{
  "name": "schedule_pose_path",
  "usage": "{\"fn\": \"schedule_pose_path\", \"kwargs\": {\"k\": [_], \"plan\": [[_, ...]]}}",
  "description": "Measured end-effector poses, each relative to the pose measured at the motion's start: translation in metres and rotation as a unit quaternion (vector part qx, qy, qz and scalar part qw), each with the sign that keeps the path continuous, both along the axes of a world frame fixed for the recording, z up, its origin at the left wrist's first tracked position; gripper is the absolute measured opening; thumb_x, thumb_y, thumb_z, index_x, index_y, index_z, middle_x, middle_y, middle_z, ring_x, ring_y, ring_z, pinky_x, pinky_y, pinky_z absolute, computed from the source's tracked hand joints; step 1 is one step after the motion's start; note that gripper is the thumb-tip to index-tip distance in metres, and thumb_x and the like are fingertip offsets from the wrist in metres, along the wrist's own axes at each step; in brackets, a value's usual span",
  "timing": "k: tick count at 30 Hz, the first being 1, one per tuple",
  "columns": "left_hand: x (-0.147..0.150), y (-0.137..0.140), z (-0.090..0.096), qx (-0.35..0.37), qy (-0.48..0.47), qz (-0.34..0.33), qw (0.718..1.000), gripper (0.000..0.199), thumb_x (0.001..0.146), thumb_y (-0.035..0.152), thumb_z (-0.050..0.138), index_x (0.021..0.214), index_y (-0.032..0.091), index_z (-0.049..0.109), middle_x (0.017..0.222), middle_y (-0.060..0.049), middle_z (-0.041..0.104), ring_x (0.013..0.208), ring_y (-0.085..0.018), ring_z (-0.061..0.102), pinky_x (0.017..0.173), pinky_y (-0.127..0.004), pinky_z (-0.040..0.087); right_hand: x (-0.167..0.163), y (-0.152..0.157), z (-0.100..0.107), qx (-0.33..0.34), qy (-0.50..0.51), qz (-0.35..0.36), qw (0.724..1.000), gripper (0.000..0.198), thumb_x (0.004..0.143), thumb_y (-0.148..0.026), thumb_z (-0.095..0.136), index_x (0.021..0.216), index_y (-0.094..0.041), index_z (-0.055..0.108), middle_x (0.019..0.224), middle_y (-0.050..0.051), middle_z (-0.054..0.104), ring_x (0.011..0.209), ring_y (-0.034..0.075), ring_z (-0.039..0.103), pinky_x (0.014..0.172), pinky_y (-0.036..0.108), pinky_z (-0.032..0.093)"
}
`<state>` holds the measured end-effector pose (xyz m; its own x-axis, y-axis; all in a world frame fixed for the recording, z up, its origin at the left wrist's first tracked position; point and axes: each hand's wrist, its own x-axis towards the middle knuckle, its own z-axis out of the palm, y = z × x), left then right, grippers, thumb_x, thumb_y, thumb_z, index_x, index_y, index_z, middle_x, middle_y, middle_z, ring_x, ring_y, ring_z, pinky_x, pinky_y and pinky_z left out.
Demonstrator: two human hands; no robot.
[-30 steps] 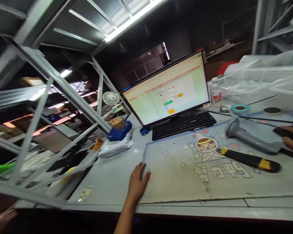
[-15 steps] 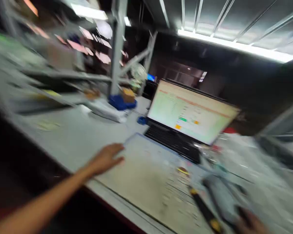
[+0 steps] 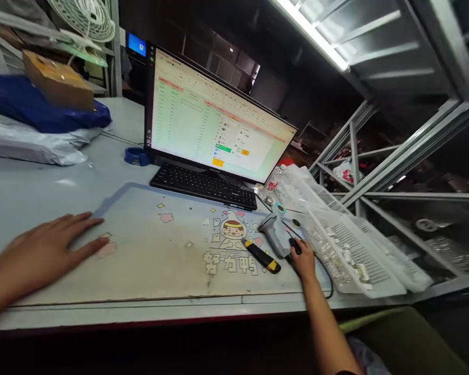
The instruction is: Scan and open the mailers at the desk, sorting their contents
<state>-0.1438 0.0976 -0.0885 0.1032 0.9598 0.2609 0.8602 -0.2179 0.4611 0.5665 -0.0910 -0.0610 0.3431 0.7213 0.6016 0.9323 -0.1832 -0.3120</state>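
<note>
My left hand (image 3: 58, 245) lies flat on the left end of a printed desk mat (image 3: 148, 265), fingers stretched out and nothing in them. On the right of the mat, my right hand (image 3: 305, 260) is curled over a black computer mouse (image 3: 295, 246), which it partly hides. Just left of the mouse lies a grey handheld barcode scanner (image 3: 274, 234). A black and yellow utility knife (image 3: 262, 256) rests beside the scanner on the mat. Behind the mat is a black keyboard (image 3: 203, 186), below a lit monitor (image 3: 187, 125) showing a spreadsheet and a smaller window.
White plastic baskets (image 3: 352, 234) holding small items stand right of the mat. Blue tape (image 3: 136, 156) lies left of the monitor. A cardboard box (image 3: 58, 80) sits on blue and white plastic packages at the back left. Metal shelving (image 3: 355, 156) rises at the right.
The view has swung right and become sharper. My right hand on the mouse, previously blurred at the lower edge, now shows fully. My left hand stays flat on the mat's left side.
</note>
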Motion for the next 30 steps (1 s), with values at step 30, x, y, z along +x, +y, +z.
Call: {"fn": "schedule_pose_path", "kwargs": {"k": [30], "plan": [[0.020,-0.028,0.036,-0.028,0.092,-0.023,0.995,0.086,0.092,0.078,0.034,0.152,0.021,0.061,0.167,-0.007,0.047,0.157,-0.035,0.039,0.128,-0.056,0.034,0.007,-0.008,-0.009,-0.062,-0.025,-0.117,0.991,0.052,0.094,-0.042,0.050,0.133,-0.019,0.075,0.139,0.015,0.064,0.118,0.035,0.062,0.102,0.048,0.054]]}}
